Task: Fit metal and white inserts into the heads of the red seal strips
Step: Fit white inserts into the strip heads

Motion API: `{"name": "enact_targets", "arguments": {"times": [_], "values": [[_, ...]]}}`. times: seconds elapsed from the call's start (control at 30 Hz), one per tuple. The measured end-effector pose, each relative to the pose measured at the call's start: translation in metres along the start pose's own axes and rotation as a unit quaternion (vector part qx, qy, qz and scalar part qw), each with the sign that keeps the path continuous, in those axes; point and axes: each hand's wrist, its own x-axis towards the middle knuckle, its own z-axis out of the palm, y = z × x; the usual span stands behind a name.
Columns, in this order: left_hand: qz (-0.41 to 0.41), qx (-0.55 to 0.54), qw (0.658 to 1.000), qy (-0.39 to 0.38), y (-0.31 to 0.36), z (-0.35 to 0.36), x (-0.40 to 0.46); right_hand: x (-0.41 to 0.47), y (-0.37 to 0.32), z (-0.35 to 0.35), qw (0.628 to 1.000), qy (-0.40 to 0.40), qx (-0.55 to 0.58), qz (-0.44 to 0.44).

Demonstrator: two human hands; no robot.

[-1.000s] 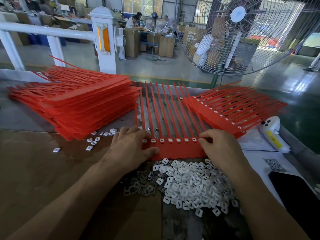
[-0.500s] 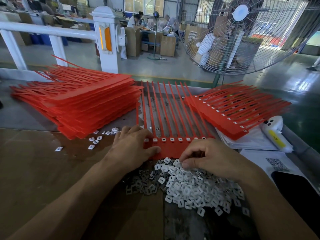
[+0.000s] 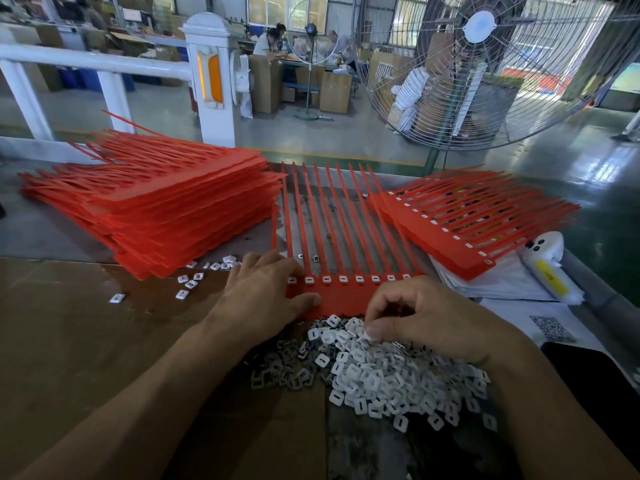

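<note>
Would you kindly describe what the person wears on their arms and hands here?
Nothing shows on either: the left hand and right hand are bare, without gloves, rings or watch, and both forearms are uncovered to the frame's lower edge, so no sleeve is in view.

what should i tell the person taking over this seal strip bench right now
Left hand lies flat on the left end of the red strip sheet, pinning it. Right hand pinches at the white inserts pile; metal inserts lie just left of it. The visible heads in the sheet's row carry white inserts. Finished sheets are on the right, the big stack on the left remains.
</note>
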Motion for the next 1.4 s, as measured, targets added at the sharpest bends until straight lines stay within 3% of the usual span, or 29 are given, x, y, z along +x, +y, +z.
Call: {"name": "enact_targets", "arguments": {"times": [0.4, 0.77, 1.1, 1.4], "values": [[-0.001, -0.002, 1.000, -0.001, 0.001, -0.002, -0.001, 0.006, 0.009, -0.001, 0.981, 0.120, 0.150, -0.010], [-0.005, -0.002, 1.000, -0.006, 0.002, -0.002, -0.001, 0.009, 0.012, 0.000, 0.963, 0.206, 0.172, -0.015], [-0.006, -0.008, 1.000, -0.006, 0.001, -0.003, -0.002, 0.013, 0.038, -0.009, 0.901, 0.408, 0.126, 0.080], [-0.003, -0.005, 1.000, -0.003, 0.001, -0.003, -0.002, 0.011, 0.052, -0.015, 0.887, 0.445, 0.042, 0.119]]}}
